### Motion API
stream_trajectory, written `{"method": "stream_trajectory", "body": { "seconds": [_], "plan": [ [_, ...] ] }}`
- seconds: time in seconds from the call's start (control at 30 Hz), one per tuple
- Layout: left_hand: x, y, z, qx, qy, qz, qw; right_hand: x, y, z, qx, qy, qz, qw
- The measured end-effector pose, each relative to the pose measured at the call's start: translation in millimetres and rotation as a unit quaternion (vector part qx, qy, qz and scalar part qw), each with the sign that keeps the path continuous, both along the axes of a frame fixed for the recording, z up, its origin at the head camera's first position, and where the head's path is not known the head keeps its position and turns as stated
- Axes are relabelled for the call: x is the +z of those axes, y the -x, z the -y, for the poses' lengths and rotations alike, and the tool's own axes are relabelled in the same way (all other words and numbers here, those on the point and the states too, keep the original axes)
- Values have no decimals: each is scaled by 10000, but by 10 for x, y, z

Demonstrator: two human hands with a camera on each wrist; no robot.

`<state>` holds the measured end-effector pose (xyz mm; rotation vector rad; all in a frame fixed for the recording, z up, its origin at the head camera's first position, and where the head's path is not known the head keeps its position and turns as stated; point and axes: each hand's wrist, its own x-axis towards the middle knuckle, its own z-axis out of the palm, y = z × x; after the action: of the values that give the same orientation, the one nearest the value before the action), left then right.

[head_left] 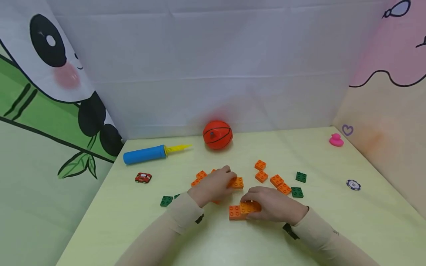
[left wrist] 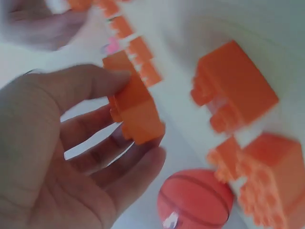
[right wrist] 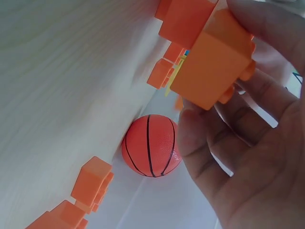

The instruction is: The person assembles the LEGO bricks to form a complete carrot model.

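Observation:
Between its thumb and fingers my left hand (head_left: 213, 186) pinches an orange toy brick (left wrist: 136, 102), whose end (head_left: 237, 183) sticks out past the fingertips in the head view. Closer to me, my right hand (head_left: 277, 204) grips another orange brick (right wrist: 212, 69). That brick sits on top of a lower orange brick (head_left: 234, 212), overlapping its right part. Beside and under the left hand lie several loose orange bricks (head_left: 201, 175), partly covered by it. More orange bricks (head_left: 277, 180) lie beyond the right hand.
Green bricks (head_left: 297, 192) lie right of the orange ones, and others (head_left: 166, 201) at left. Along the back are a blue pump (head_left: 144, 154) and a small basketball (head_left: 217, 135). A red toy car (head_left: 143, 177), a pink duck (head_left: 336, 140) and a poker chip (head_left: 353, 185) stand toward the sides.

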<state>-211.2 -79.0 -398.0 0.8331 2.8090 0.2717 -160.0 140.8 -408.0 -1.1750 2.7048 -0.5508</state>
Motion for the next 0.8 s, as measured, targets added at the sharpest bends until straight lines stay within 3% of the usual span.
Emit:
{"method": "stream_trajectory", "body": {
  "seconds": [0.13,0.33,0.53,0.8],
  "plan": [
    [115,-247,244,42,-443,239,9987,1,-9,-5,-41,6,-51,10000],
    [43,-524,441,-267,-1026,433,9934,-4,-25,-14,1,57,-213,9998],
    [-73,-594,471,-478,-1204,379,9909,-7,-26,-15,38,115,-237,9996],
    [-147,-647,447,-459,-1309,370,9896,-4,-11,0,19,17,-217,9998]
  ]
}}
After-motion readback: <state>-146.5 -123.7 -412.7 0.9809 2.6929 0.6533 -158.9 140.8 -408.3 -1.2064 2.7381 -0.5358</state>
